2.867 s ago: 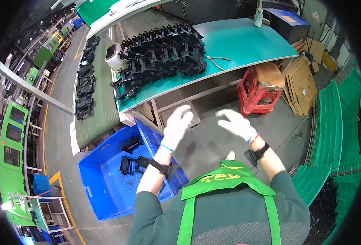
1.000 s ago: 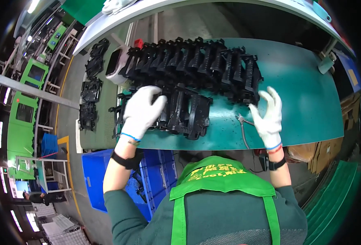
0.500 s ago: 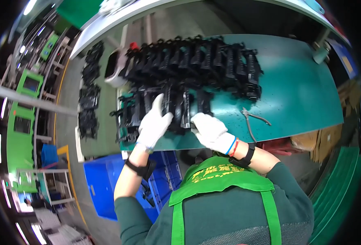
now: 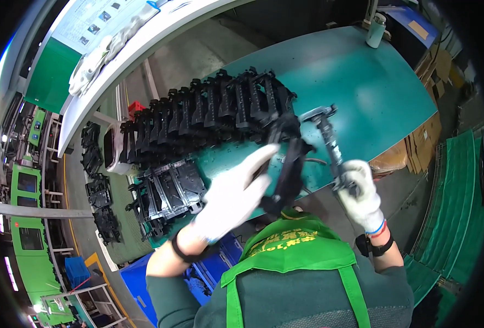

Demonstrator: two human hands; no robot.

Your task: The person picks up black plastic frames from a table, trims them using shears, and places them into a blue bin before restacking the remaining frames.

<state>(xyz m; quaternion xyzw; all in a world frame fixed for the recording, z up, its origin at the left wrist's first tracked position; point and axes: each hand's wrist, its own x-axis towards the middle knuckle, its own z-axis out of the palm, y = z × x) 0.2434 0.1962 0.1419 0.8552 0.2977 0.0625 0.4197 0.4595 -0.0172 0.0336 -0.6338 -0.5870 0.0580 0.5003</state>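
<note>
Right now I'm holding a slim black part (image 4: 329,143) in my right grip (image 4: 359,192) at the near edge of the desk (image 4: 357,98); my left grip (image 4: 232,192), blurred, is clasping a broader black part (image 4: 290,172) over that edge. Black frames (image 4: 199,112) are standing in a row on the desk's left half.

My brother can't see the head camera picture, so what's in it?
A white-gloved right hand holds a long black plastic part at a blue-green table; the white-gloved left hand is by more blurred black plastic, perhaps the same piece. Farther back, a slanting row of black plastic frames stands on the table.
</note>
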